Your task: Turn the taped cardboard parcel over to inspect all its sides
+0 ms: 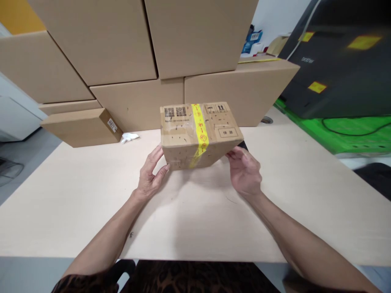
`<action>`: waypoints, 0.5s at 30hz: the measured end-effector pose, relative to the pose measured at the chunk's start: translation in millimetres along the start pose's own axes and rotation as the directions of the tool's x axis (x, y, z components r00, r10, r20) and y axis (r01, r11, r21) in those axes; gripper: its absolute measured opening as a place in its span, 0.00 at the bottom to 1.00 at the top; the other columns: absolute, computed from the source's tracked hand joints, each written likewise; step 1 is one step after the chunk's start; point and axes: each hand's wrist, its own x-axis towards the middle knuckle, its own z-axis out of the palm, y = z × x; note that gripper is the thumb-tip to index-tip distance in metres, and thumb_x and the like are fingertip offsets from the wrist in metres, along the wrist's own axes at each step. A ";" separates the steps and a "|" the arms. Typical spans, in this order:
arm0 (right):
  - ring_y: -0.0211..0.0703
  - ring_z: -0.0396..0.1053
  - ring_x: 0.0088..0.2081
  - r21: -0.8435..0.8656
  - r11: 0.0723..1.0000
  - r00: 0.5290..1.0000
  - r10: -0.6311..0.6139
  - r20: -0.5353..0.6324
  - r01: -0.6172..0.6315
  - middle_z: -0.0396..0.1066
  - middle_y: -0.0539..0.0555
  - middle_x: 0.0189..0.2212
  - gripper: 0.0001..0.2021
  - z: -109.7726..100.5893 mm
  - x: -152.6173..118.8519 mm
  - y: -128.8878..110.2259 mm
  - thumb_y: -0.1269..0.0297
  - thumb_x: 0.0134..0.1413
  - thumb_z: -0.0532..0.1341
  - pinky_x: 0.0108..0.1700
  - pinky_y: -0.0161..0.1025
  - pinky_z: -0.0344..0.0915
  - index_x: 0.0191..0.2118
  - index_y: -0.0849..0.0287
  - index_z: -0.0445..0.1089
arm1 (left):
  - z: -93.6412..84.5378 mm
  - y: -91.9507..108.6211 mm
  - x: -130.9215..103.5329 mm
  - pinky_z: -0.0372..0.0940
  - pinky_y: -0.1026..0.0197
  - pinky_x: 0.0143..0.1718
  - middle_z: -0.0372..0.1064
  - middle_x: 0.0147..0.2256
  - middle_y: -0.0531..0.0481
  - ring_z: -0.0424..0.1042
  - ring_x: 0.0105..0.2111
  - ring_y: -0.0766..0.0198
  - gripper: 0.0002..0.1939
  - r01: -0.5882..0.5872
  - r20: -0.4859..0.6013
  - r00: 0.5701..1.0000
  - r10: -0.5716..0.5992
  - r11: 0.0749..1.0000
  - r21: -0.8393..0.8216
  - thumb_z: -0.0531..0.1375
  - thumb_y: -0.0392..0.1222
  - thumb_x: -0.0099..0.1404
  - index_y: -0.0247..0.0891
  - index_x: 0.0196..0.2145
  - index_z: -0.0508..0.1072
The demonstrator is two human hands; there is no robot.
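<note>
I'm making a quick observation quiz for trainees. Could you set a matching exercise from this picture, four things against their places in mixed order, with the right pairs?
Things
1. Yellow tape
2. Left hand
3. White scrap
4. Green surface

Places
A. Below the dark machine
B. At the left side of the small box
C. Over the small box's top and down its front
D. On the table, beside the labelled end of the flat box

Right pairs
1-C, 2-B, 3-D, 4-A
</note>
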 end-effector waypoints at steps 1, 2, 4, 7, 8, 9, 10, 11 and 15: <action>0.54 0.79 0.45 -0.003 1.000 1.000 0.017 -0.006 -0.017 0.83 0.52 0.39 0.10 -0.3 0.3 1.8 0.51 0.59 0.66 0.56 0.57 0.72 0.39 0.45 0.84 | -1.0 -0.7 1.3 0.57 0.35 0.73 0.72 0.66 0.44 0.67 0.69 0.44 0.23 0.000 -0.002 1.000 0.000 0.999 0.037 0.69 0.49 0.70 0.52 0.62 0.77; 0.54 0.79 0.45 -0.014 0.999 0.999 0.037 -0.006 -0.038 0.82 0.52 0.38 0.10 -0.4 0.7 3.2 0.51 0.59 0.66 0.56 0.57 0.72 0.38 0.46 0.84 | -1.6 -1.4 2.3 0.59 0.35 0.72 0.73 0.65 0.43 0.69 0.68 0.43 0.21 0.009 -0.005 1.000 -0.008 0.998 0.060 0.68 0.50 0.70 0.50 0.59 0.79; 0.55 0.79 0.45 -0.044 0.996 0.997 0.074 0.002 -0.074 0.82 0.52 0.36 0.11 -0.1 1.9 4.1 0.50 0.60 0.66 0.55 0.57 0.72 0.36 0.47 0.83 | -0.7 -2.7 2.7 0.61 0.35 0.70 0.75 0.62 0.40 0.72 0.65 0.43 0.17 0.037 -0.017 0.999 -0.036 0.998 0.047 0.68 0.53 0.70 0.47 0.53 0.81; 0.55 0.79 0.45 -0.040 0.994 0.995 0.101 0.018 -0.100 0.81 0.52 0.35 0.11 1.1 3.6 2.9 0.50 0.60 0.67 0.54 0.55 0.73 0.34 0.48 0.82 | 3.9 -4.1 -0.8 0.65 0.37 0.68 0.77 0.59 0.38 0.74 0.63 0.43 0.15 0.111 -0.029 0.993 -0.114 0.990 -0.087 0.66 0.54 0.72 0.44 0.49 0.79; 0.53 0.79 0.44 -0.032 0.994 0.995 0.102 0.020 -0.101 0.81 0.51 0.34 0.10 1.3 4.1 2.5 0.50 0.59 0.68 0.53 0.54 0.74 0.34 0.48 0.82 | 5.5 -4.4 -2.5 0.66 0.38 0.67 0.77 0.58 0.38 0.74 0.63 0.44 0.15 0.137 -0.022 0.990 -0.142 0.982 -0.133 0.65 0.54 0.72 0.43 0.50 0.78; 0.52 0.79 0.42 -0.026 0.995 0.995 0.102 0.022 -0.101 0.81 0.51 0.34 0.10 1.2 4.5 2.4 0.50 0.59 0.68 0.52 0.53 0.74 0.34 0.48 0.82 | 6.6 -4.8 -4.1 0.67 0.38 0.67 0.77 0.57 0.38 0.74 0.62 0.44 0.15 0.159 -0.012 0.986 -0.163 0.973 -0.165 0.65 0.54 0.73 0.43 0.51 0.77; 0.51 0.79 0.41 -0.024 0.995 0.995 0.100 0.024 -0.100 0.81 0.51 0.34 0.10 0.9 4.8 2.6 0.50 0.59 0.69 0.51 0.52 0.74 0.35 0.48 0.83 | 7.3 -5.2 -5.7 0.67 0.39 0.66 0.77 0.57 0.39 0.74 0.63 0.45 0.15 0.175 0.005 0.984 -0.177 0.968 -0.180 0.64 0.53 0.74 0.43 0.52 0.75; 0.50 0.79 0.41 -0.027 0.995 0.995 0.096 0.026 -0.095 0.81 0.50 0.33 0.10 0.2 5.1 3.1 0.50 0.59 0.69 0.50 0.50 0.74 0.36 0.48 0.83 | 7.5 -5.9 -6.9 0.67 0.39 0.67 0.76 0.57 0.39 0.74 0.63 0.46 0.16 0.182 0.027 0.983 -0.180 0.966 -0.182 0.64 0.52 0.74 0.44 0.54 0.74; 0.48 0.78 0.40 -0.054 0.995 0.993 0.090 0.071 -0.086 0.80 0.51 0.34 0.12 -3.8 5.1 5.4 0.49 0.59 0.70 0.47 0.47 0.73 0.36 0.51 0.83 | 4.6 -10.8 -8.5 0.64 0.36 0.70 0.61 0.70 0.37 0.66 0.69 0.43 0.41 0.156 0.121 0.983 -0.141 0.980 -0.125 0.72 0.52 0.66 0.50 0.70 0.58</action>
